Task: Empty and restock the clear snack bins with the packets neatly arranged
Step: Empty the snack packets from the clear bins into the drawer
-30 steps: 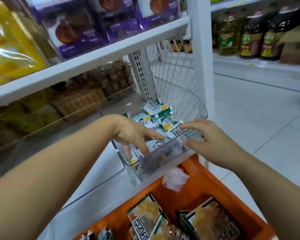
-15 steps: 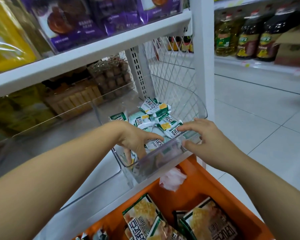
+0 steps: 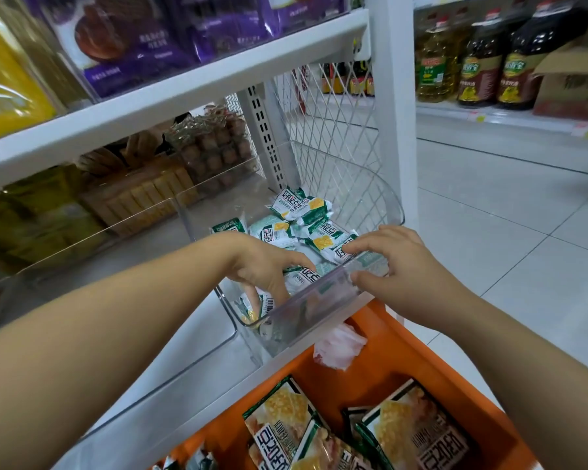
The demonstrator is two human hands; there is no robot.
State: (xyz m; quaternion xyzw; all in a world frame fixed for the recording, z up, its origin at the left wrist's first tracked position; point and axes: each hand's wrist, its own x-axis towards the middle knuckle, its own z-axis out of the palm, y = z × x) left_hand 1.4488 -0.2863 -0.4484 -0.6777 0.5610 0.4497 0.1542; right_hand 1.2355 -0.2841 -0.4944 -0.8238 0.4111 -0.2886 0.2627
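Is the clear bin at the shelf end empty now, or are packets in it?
Not empty. Green-and-white packets lie jumbled in a loose pile inside the clear bin, below its rim.

Floor (image 3: 510,239): pale glossy tiles with thin dark joints ran off to my right.
Shelving: a white shelf board (image 3: 170,93) crossed above me, meeting a white upright post (image 3: 394,130) on the right.
Mesh: a white wire mesh panel (image 3: 330,137) stood just left of that post.
Far right: I saw a low white shelf (image 3: 455,111) carrying oil bottles (image 3: 435,62) and a cardboard box (image 3: 571,86).
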